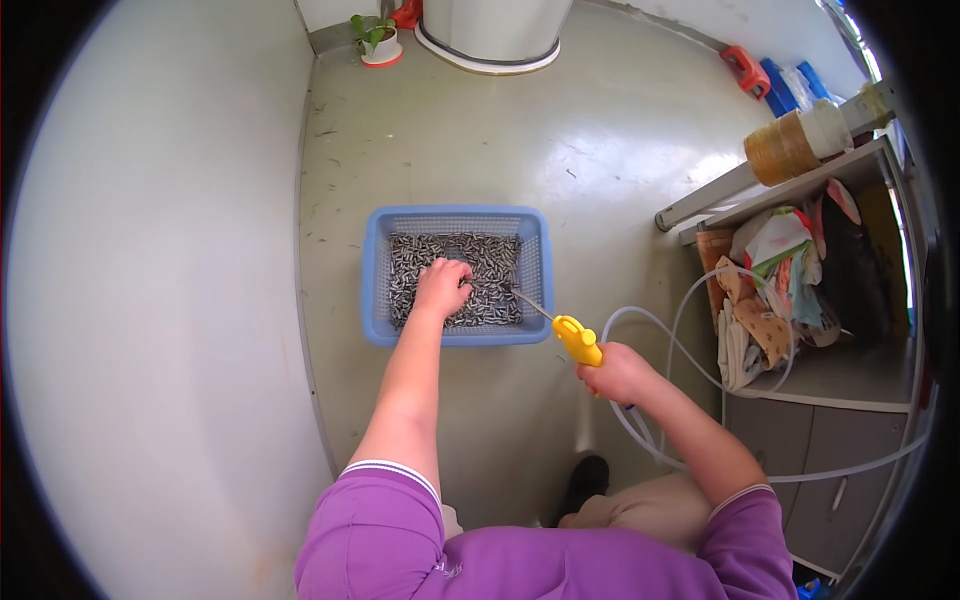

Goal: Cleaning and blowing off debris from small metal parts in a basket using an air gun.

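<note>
A blue plastic basket (550, 262) sits on the floor, holding a spread of small shiny metal pins (492, 262). My left hand (443, 287) reaches into it, low over the pins, with fingers loosely bent and a gap showing beside the thumb. Whether its fingertips touch the pins is hard to tell. A yellow air blow gun (577, 340) is gripped in my right hand (618, 374), just off the basket's near right corner. Its thin metal nozzle slants over the rim toward the pins.
A clear hose (690, 372) loops on the right beside a shelf unit (840, 385) stuffed with cloths (785, 265). Tape rolls (782, 150) rest above it. A pale wall (160, 300) stands on the left. At the back are a potted plant (378, 38) and a white bin-like object (490, 30).
</note>
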Tool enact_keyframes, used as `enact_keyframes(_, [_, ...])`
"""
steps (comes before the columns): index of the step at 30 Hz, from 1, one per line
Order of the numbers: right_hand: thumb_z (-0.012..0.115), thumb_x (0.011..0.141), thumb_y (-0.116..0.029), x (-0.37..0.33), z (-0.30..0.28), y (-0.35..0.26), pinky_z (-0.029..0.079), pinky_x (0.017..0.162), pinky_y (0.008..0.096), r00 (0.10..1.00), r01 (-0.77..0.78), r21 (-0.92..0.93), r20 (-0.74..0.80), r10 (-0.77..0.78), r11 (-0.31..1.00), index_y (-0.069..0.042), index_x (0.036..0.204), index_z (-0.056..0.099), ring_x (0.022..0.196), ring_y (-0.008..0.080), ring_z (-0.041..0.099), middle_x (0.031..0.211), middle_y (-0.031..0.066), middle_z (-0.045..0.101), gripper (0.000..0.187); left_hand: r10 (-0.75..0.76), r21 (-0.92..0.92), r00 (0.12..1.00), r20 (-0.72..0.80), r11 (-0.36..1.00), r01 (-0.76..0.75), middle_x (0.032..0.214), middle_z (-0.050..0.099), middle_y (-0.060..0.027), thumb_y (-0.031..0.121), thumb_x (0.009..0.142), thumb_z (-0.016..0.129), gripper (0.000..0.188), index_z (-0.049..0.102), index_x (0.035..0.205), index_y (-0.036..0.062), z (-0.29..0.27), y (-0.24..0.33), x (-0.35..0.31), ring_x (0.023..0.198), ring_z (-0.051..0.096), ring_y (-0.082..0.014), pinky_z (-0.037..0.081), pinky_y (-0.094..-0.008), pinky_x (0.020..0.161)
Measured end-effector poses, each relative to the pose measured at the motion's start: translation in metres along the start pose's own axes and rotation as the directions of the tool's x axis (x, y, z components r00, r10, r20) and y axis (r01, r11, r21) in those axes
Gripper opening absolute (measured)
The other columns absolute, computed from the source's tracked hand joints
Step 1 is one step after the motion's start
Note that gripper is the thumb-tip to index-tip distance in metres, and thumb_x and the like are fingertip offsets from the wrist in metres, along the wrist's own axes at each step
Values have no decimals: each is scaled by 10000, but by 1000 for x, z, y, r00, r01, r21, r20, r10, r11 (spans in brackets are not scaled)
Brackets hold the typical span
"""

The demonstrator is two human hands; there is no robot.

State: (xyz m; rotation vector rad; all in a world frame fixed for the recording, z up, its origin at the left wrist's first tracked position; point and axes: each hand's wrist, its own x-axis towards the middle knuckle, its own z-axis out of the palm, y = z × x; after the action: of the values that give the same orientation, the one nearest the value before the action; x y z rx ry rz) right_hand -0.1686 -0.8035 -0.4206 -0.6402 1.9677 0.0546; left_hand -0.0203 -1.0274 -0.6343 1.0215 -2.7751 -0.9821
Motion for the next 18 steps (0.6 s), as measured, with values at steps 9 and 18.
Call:
enact_keyframes(9, [534,800,-321,2,3,-1,490,707,358,1000,15,-18,26,-15,1000,-36,913,612,722,238,627,756,93,648,317,-291,122,888,-355,928,353,1407,277,-152,379,592,789,889,354,1323,124,-11,-14,-4,1318,203,-379,180,-508,1082])
enact_keyframes(18, [538,799,-319,6,7,-1,487,709,363,1000,23,-6,22,-23,1000,-29,910,612,722,240,625,757,91,649,320,-217,-2,962,-167,976,219,1168,518,-27,202,679,700,289,621,956,181,-2,-14,-8,1132,442,-252,347,-470,947])
